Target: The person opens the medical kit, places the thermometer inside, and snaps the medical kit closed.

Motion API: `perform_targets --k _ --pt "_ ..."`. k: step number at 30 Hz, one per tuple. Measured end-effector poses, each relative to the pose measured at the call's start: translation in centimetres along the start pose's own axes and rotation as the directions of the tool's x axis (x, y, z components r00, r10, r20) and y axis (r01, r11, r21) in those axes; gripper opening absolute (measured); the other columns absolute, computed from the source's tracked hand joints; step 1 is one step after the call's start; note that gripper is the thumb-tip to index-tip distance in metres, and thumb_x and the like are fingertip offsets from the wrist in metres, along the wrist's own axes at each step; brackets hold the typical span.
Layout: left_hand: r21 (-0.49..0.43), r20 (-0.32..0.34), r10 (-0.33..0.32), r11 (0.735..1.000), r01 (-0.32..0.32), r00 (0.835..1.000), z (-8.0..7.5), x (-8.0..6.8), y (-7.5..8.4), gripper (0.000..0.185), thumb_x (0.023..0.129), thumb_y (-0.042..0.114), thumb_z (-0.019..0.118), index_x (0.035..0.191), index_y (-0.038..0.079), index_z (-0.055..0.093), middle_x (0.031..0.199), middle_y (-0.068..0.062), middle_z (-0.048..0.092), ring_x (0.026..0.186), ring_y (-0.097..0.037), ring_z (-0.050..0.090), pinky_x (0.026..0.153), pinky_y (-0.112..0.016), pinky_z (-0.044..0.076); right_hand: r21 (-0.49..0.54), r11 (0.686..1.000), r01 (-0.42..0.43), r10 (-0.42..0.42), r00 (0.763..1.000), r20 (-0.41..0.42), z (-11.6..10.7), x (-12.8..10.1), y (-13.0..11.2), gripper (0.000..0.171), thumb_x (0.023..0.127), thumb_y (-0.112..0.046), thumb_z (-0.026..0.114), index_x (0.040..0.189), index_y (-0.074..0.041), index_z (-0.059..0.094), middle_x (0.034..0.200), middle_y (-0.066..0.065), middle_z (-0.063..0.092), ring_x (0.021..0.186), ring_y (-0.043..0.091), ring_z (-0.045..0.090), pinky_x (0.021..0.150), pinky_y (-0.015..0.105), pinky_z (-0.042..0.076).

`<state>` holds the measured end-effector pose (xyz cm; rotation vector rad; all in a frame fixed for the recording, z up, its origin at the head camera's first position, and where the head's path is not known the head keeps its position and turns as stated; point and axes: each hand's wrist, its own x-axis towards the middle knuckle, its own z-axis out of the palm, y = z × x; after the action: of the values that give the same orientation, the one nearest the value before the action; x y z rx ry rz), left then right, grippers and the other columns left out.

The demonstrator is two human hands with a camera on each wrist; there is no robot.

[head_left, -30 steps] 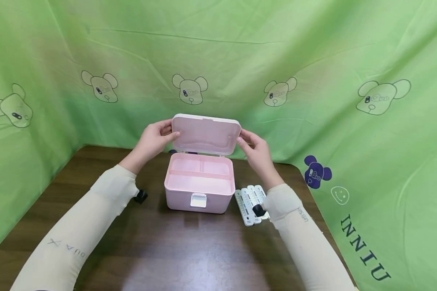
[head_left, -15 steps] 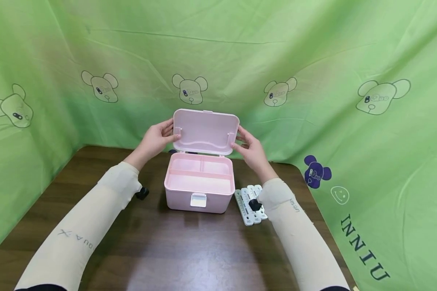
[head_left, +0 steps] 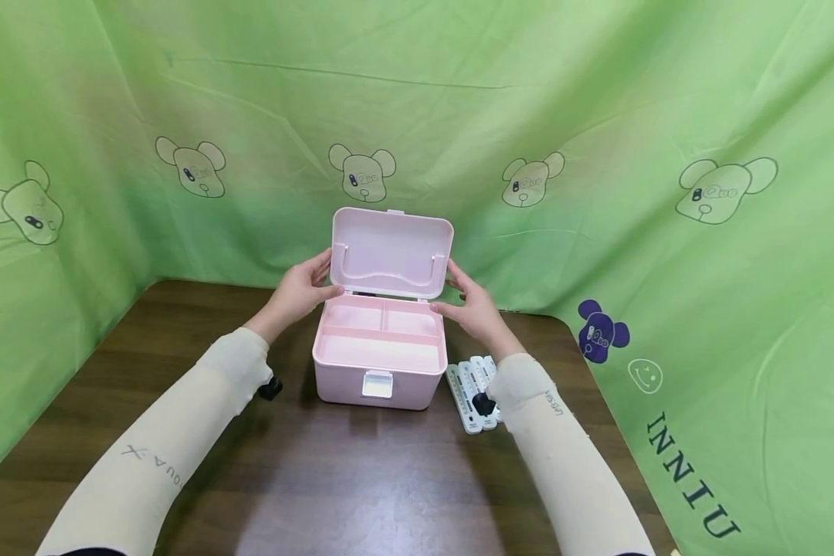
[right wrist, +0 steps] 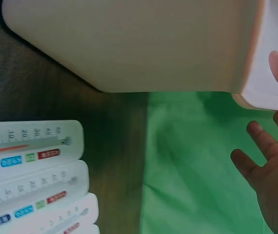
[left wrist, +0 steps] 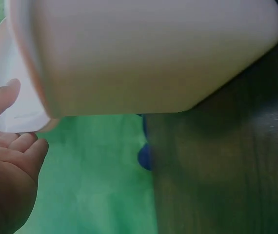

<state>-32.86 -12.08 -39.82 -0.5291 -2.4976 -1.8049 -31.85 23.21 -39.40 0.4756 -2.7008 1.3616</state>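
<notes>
A pink lidded storage box stands on the table, its lid raised upright at the back. Inside is a divided tray with three compartments. My left hand is at the lid's lower left edge, thumb in front and fingers loosely behind. At the lower right edge is my right hand, its thumb near the hinge side. The right wrist view shows the right fingers spread beside the lid edge. From the left wrist view, the left fingers look relaxed below the rim.
Several white thermometers with coloured labels lie to the right of the box, partly under the right wrist's black camera. A green curtain with bear drawings hangs behind the brown wooden table.
The lid has tilted back from leaning forward to standing upright. Both hands have slid down its sides toward the hinges, and their hold looks looser. The box body and thermometers have stayed put.
</notes>
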Motion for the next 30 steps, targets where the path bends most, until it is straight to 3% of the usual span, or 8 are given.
perform_targets --k 4,10,17,24,30 --pt "0.046 0.025 -0.015 0.999 0.013 1.0 0.5 -0.3 -0.7 0.092 0.091 0.01 0.079 0.163 0.007 0.022 0.166 -0.01 0.029 0.151 -0.025 0.035 0.119 -0.038 0.036 -0.008 1.0 -0.022 0.022 1.0 0.021 0.5 -0.2 0.9 0.098 0.088 -0.033 0.082 0.164 -0.035 0.021 0.164 0.005 0.038 0.147 0.033 0.041 0.12 0.059 0.03" --pt "0.071 0.046 0.004 0.997 -0.008 0.999 1.0 -0.2 -1.6 0.086 0.093 0.005 0.074 0.162 0.003 0.023 0.166 -0.011 0.027 0.149 -0.026 0.037 0.118 -0.04 0.037 -0.018 0.999 -0.051 0.052 0.998 0.028 1.1 -0.6 1.6 0.094 0.091 -0.036 0.08 0.164 -0.034 0.021 0.161 0.007 0.043 0.146 0.034 0.041 0.119 0.06 0.032" --pt "-0.001 0.047 -0.018 1.0 0.018 0.999 0.9 -0.1 -2.0 0.081 0.095 -0.002 0.068 0.162 0.002 0.023 0.166 -0.013 0.028 0.149 -0.029 0.037 0.117 -0.04 0.038 0.011 0.999 -0.036 0.036 0.998 0.042 1.3 -0.4 2.0 0.086 0.095 -0.03 0.075 0.165 -0.022 0.024 0.161 0.01 0.042 0.146 0.032 0.041 0.12 0.057 0.032" --pt "-0.168 0.118 -0.057 0.983 0.077 0.991 0.5 0.2 -2.5 0.08 0.097 -0.009 0.061 0.162 -0.003 0.015 0.167 -0.02 0.019 0.153 -0.035 0.027 0.12 -0.043 0.031 0.108 0.993 -0.053 0.044 0.995 0.089 1.3 0.0 2.4 0.081 0.098 -0.021 0.072 0.164 -0.015 0.025 0.158 0.017 0.044 0.146 0.035 0.04 0.12 0.056 0.032" --pt "-0.199 0.159 -0.099 0.971 0.13 0.982 0.3 0.5 -3.2 0.078 0.099 -0.006 0.06 0.161 -0.004 0.013 0.168 -0.02 0.015 0.154 -0.036 0.024 0.12 -0.043 0.031 0.156 0.984 -0.085 0.064 0.989 0.134 1.4 0.2 2.6 0.078 0.099 -0.018 0.069 0.163 -0.01 0.026 0.162 0.018 0.038 0.144 0.041 0.042 0.119 0.053 0.036"
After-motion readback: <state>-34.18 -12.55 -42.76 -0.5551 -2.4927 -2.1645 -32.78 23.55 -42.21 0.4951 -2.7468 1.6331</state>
